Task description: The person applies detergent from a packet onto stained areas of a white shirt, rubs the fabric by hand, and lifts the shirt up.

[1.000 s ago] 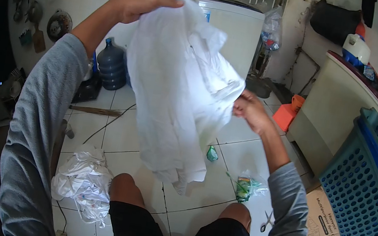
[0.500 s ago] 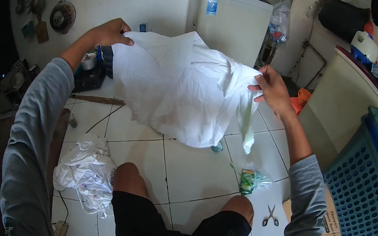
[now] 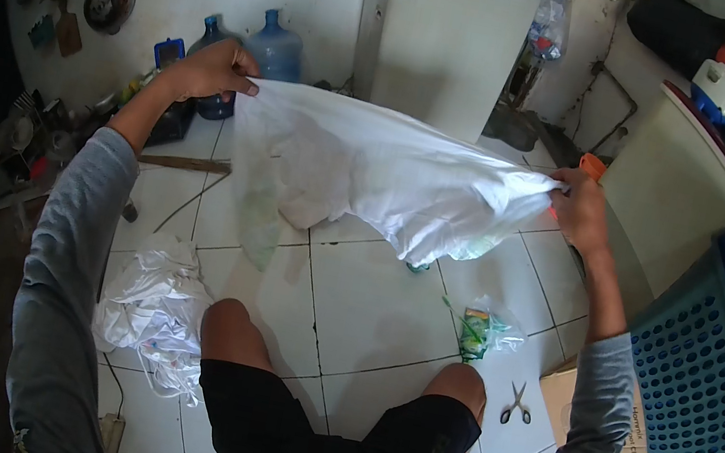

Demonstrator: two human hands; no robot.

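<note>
A white cloth (image 3: 394, 159) hangs stretched in the air between my two hands, its lower edge loose above the tiled floor. My left hand (image 3: 218, 73) pinches its upper left corner. At the right end, my right hand (image 3: 577, 204) grips a gathered part of it. The cloth looks thin and shows a faint greenish patch at its lower left. On the floor beside my left knee lies a crumpled heap of white cloth (image 3: 158, 312).
Scissors (image 3: 517, 403) and a plastic bag with green items (image 3: 482, 330) lie on the floor tiles (image 3: 387, 308). A perforated basket (image 3: 699, 354) and a cardboard box (image 3: 596, 413) stand right. Blue water bottles (image 3: 275, 46) and a white appliance (image 3: 453, 44) are behind.
The cloth has been spread sideways and pulled taut along its top. My left hand has come down, and my right hand has moved right. The view has tilted downward.
</note>
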